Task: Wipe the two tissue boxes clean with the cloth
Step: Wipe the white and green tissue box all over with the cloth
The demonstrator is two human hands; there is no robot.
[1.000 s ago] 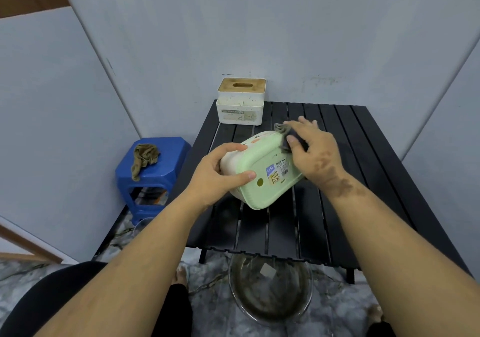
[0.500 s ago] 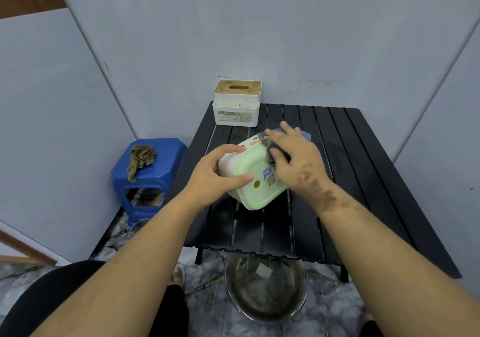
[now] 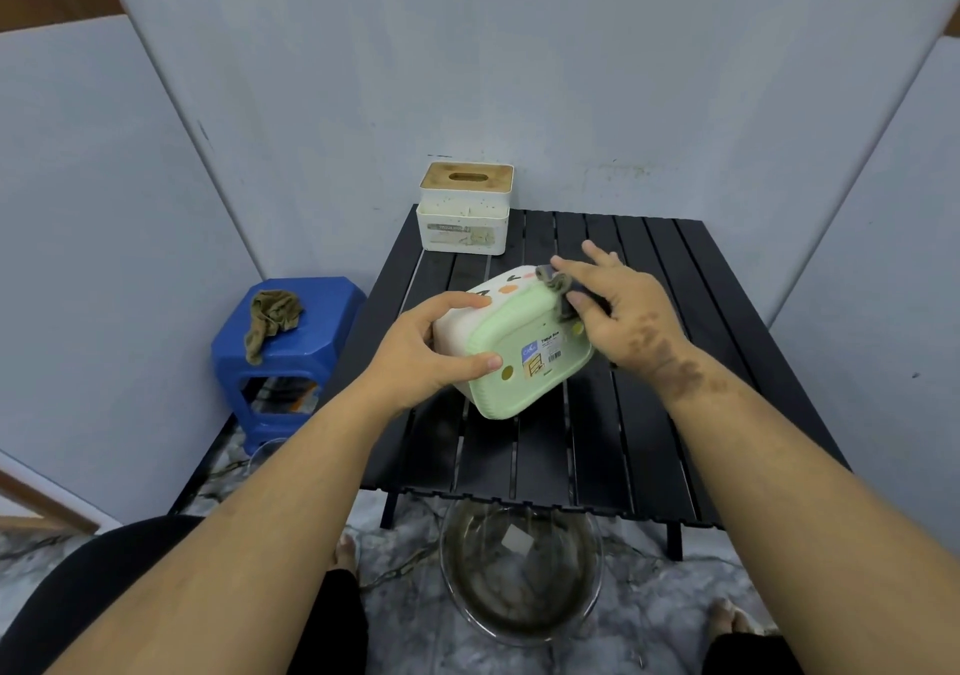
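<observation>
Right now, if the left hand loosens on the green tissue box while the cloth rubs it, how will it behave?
The green tissue box looks like smooth, rigid plastic, so it probably won't flex but may slip. It is tilted, base toward the camera, held by the left hand, so it would likely drop onto the table. One hand carries it, suggesting it is light. The right hand rubs the cloth along its edge.

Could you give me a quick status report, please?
Left hand grips green tissue box, tilted. Right hand presses grey cloth on it. Nothing obstructing.

- You hold a tissue box point(image 3: 519, 357) with a pale green base, white top, orange spots.
- Your cloth point(image 3: 558, 284) is grey.
- Second tissue box point(image 3: 464, 217): speckled white, tan lid.
- Black slatted table point(image 3: 649, 414); blue stool point(image 3: 291, 357).
</observation>
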